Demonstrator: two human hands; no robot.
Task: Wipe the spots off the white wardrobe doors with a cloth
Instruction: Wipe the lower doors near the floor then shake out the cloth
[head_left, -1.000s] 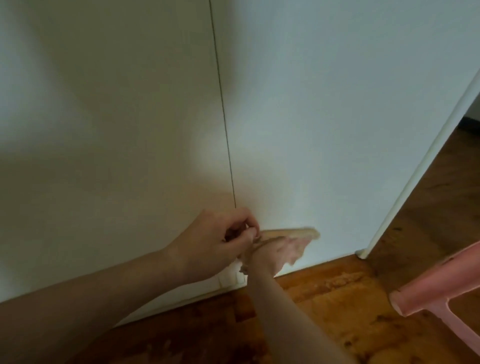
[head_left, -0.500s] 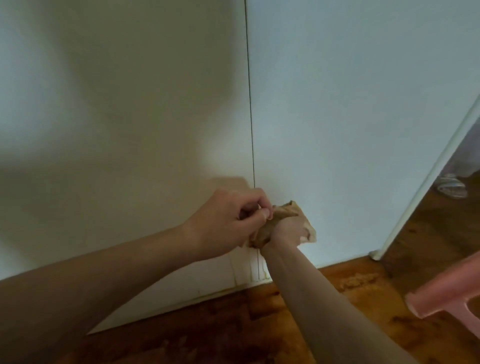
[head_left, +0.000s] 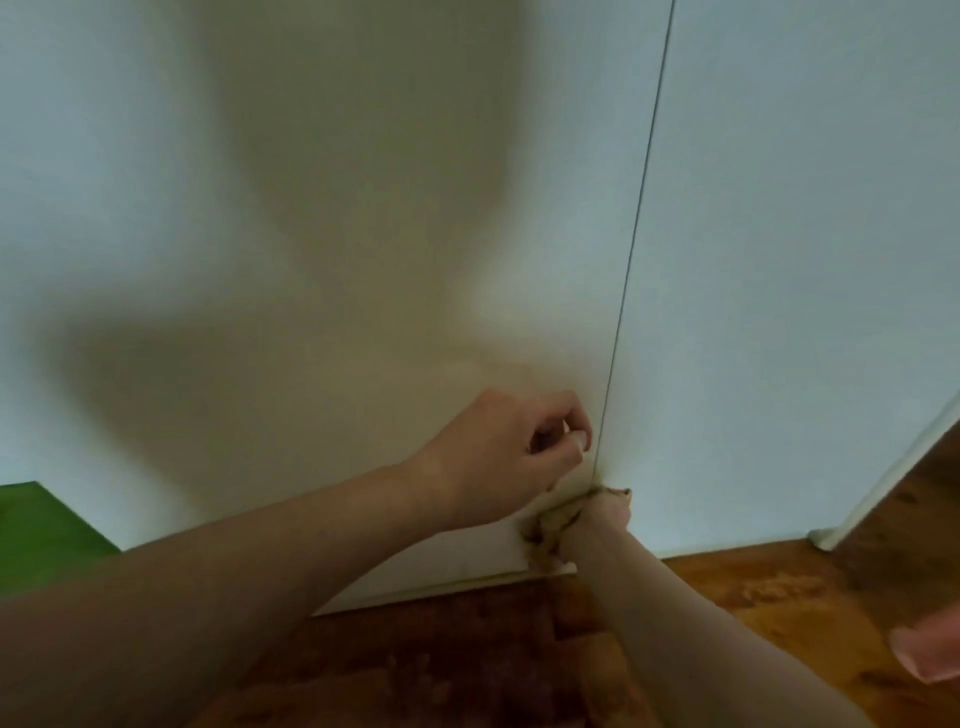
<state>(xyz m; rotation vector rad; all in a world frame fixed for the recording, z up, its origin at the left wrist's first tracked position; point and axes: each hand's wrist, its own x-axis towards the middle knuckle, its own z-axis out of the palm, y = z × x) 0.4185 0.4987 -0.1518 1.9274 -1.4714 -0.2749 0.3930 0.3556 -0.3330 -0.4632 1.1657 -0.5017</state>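
Head view: two white doors fill most of what I see, the left door (head_left: 311, 260) shadowed, the right door (head_left: 805, 260) paler, a thin dark seam (head_left: 636, 260) running down between them. Below them lies the wood floor (head_left: 467, 675). A green patch (head_left: 36, 530) shows at the far left, and a pink thing (head_left: 930, 649) pokes in at the lower right edge. My left hand (head_left: 498, 462) sits against the left door just beside the seam, fingers curled in, thumb meeting forefinger; whether they pinch anything I cannot tell. My right hand (head_left: 597, 519) is clenched round the tan cloth (head_left: 550, 530), pressing it against the doors' bottom edge at the seam.
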